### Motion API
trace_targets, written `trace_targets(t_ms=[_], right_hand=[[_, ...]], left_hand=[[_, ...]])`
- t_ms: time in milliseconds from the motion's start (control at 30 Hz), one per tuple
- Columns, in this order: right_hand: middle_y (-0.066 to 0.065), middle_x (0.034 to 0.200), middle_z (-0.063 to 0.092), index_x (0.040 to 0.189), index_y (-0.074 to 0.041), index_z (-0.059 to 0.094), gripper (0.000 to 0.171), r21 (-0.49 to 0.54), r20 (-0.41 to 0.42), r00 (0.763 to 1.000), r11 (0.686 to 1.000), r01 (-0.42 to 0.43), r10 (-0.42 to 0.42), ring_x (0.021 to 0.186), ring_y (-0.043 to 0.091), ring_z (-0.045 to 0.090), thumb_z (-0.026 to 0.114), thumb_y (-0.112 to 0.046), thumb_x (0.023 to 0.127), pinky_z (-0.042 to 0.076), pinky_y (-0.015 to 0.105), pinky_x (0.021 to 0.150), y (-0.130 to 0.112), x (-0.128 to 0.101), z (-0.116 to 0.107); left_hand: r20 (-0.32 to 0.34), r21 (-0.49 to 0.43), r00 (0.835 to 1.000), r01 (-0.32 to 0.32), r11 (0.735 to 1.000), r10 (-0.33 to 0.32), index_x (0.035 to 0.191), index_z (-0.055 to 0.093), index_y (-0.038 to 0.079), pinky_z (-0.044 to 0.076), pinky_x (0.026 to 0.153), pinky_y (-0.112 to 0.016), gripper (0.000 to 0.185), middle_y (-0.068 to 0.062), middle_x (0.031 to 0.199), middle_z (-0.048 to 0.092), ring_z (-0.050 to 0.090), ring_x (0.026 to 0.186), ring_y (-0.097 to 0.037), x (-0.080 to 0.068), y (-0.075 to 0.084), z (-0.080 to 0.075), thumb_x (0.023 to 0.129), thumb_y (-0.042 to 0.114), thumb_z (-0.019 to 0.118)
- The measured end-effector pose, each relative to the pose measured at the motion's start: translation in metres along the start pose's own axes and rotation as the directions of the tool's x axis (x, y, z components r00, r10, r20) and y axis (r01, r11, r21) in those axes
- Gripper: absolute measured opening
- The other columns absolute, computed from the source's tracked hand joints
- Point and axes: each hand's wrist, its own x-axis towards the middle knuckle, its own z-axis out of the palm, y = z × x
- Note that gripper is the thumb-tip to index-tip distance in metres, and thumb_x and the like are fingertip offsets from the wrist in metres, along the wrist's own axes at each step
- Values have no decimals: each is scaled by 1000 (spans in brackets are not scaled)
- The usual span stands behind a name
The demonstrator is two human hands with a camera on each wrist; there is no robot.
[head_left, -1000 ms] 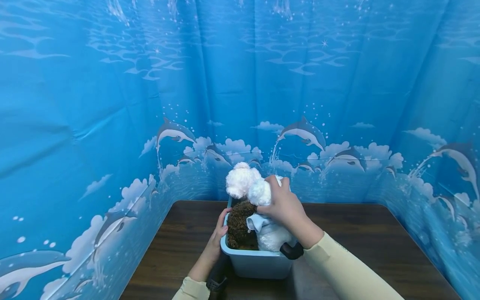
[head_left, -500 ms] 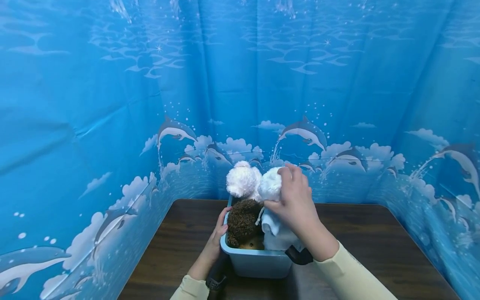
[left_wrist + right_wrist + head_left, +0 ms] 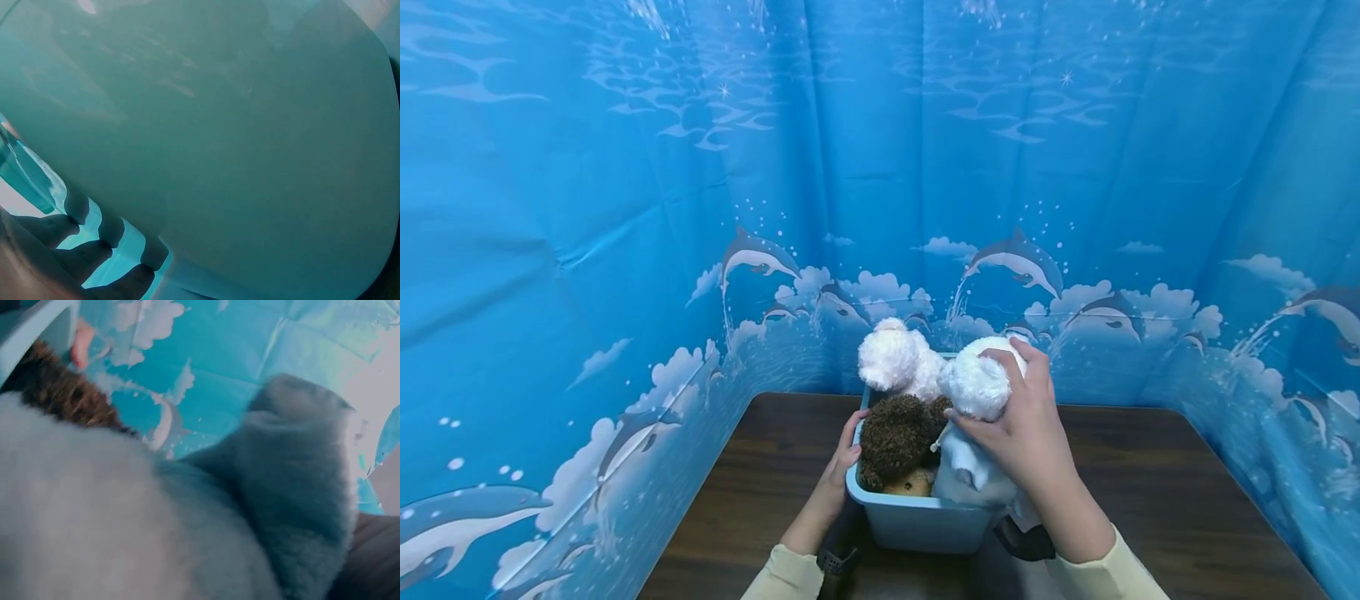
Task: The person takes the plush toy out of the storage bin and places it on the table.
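Only overhead: brown plush toy (image 3: 897, 435) beside bin (image 3: 917, 521)

bins: one (image 3: 917, 521) sitting on the worktop (image 3: 1150, 500) | plush toys showing in it: at least two, one white (image 3: 977, 387), one brown (image 3: 895, 433) | hands: two, left (image 3: 842, 467), right (image 3: 1030, 425) | worktops: one

Around you hangs a blue curtain (image 3: 625, 167) printed with dolphins and clouds; before you lies a dark wooden table (image 3: 1150, 483).
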Motion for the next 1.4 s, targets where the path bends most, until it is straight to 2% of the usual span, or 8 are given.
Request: trace_targets(t_ms=[300,500,633,767,933,1067,1267,1400], right_hand=[[15,165,35,158,-32,45,104,208,-106,994,978,-15,38,143,43,48,99,-11,72,47,77,107,15,-17,9],[4,159,45,163,-34,44,114,361,-174,985,929,83,-20,141,24,48,99,-2,68,43,67,111,30,-24,3],[-1,161,47,159,-28,51,109,366,-211,975,920,143,-67,141,15,47,100,0,66,42,58,112,36,-28,-7],[-8,160,50,161,-28,49,111,381,-235,972,918,111,-20,138,9,50,100,1,66,43,39,112,37,-33,-15],[-5,159,52,164,-24,45,113,428,-280,960,894,131,-7,139,10,52,97,6,68,42,24,113,40,-37,-16],[5,160,53,165,-16,43,116,430,-326,941,872,233,-91,141,16,53,95,10,64,42,23,115,45,-37,-17],[17,159,48,158,3,42,110,464,-429,887,801,379,-171,145,27,48,88,19,60,42,28,117,57,-36,-27],[9,156,50,158,-3,41,101,518,-306,952,834,188,-24,138,21,52,87,17,70,45,25,110,64,-38,-38]], left_hand=[[-9,-15,1000,9,1000,-9,173,12,19,14,124,-82,73,-21,180,11,17,161,-50,-6,-1,1,107,45,31],[-15,-5,1000,17,1000,-18,173,12,19,11,124,-83,73,-20,181,9,15,162,-50,-7,0,0,107,44,31],[-24,-3,1000,7,1000,-7,173,13,18,9,124,-83,73,-20,181,9,13,162,-50,-2,3,1,107,43,31],[-24,8,1000,6,1000,-6,173,13,18,7,124,-83,73,-20,181,8,12,163,-50,3,6,2,107,44,32],[-5,-11,1000,5,1000,-5,173,12,20,6,124,-83,73,-19,182,7,11,164,-50,5,6,5,106,43,31],[6,-15,1000,-11,1000,12,173,11,19,10,125,-79,73,-20,181,9,14,162,-48,5,4,8,106,42,31],[2,-17,999,-32,999,32,173,12,16,15,126,-70,73,-21,180,12,17,160,-46,6,1,11,106,40,31],[-6,-14,999,-31,999,31,173,13,15,15,125,-70,73,-22,180,12,17,160,-47,3,0,11,106,39,31]])
